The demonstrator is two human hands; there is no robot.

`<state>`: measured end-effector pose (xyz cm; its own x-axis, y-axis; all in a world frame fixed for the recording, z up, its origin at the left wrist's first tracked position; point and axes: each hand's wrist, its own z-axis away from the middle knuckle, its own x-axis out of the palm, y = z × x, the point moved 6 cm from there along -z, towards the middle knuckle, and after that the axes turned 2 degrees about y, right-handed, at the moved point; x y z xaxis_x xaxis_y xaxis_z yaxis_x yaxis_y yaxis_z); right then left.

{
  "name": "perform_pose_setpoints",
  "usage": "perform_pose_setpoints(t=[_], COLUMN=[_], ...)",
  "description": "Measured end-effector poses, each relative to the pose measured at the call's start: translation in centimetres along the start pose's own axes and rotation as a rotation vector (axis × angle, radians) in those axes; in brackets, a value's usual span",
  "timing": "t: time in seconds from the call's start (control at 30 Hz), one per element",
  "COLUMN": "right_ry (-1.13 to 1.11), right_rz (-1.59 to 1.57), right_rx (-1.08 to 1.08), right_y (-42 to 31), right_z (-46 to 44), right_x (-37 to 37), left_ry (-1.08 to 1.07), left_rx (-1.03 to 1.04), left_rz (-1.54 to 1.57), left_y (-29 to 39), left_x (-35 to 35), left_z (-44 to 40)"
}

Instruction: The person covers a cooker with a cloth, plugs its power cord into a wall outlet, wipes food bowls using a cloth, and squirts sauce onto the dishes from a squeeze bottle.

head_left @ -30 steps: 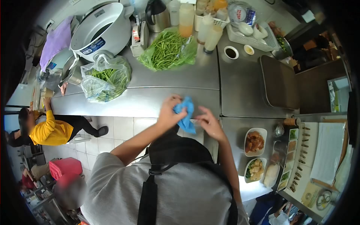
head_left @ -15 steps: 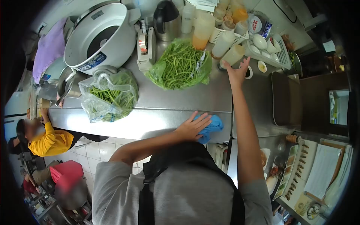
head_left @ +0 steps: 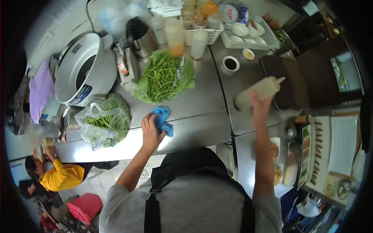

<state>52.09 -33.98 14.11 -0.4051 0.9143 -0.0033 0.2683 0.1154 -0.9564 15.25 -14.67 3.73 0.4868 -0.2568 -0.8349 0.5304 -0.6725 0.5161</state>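
Observation:
My right hand (head_left: 261,105) grips a squeeze bottle (head_left: 263,90) by its side, lifted over the right part of the steel counter. The bottle tilts, its nozzle pointing up and right, with a dark band at its base. On the counter's front strip, my left hand (head_left: 150,131) has its fingers curled over a crumpled blue cloth (head_left: 163,116). Beyond the cloth lies an open green bag of green beans (head_left: 161,75). A clear plastic bag of beans (head_left: 105,123) is to the left of that hand. A small cup of dark sauce (head_left: 230,63) stands behind the held bottle.
At the back left stands a large grey cooker pot (head_left: 87,70), beside a tape dispenser (head_left: 126,72) and a thermos jug (head_left: 140,39). Several sauce bottles and a white basket (head_left: 211,37) line the back. A person in yellow (head_left: 64,176) is at far left.
My right hand has taken the squeeze bottle from beside the basket and brought it nearer, to the right. My left hand has slid left with the blue cloth, its fingers now curled.

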Motion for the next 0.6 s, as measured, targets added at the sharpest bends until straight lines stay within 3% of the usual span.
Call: perform_pose_setpoints(t=[0.1, 0.33, 0.47, 0.53, 0.6], right_ry=[0.199, 0.495, 0.564, 0.564, 0.526], right_rz=[0.207, 0.384, 0.745, 0.718, 0.907], right_rx=[0.171, 0.042, 0.024, 0.040, 0.073], right_y=[-2.1, -9.2, -13.4, -13.6, -12.7], right_z=[3.8, 11.9, 15.9, 17.6, 19.9], right_x=[-11.1, -27.0, -30.1, -31.5, -33.7], left_ry=[-0.159, -0.306, -0.282, -0.213, -0.210], left_rx=[0.053, 0.086, 0.145, 0.224, 0.253], left_rz=[-0.022, 0.059, 0.082, 0.041, 0.030], left_y=[1.2, 4.7, 6.9, 7.5, 7.9], left_x=[2.0, 6.6, 9.9, 10.6, 11.0], left_z=[-2.4, -6.5, -6.0, -6.2, -6.5])
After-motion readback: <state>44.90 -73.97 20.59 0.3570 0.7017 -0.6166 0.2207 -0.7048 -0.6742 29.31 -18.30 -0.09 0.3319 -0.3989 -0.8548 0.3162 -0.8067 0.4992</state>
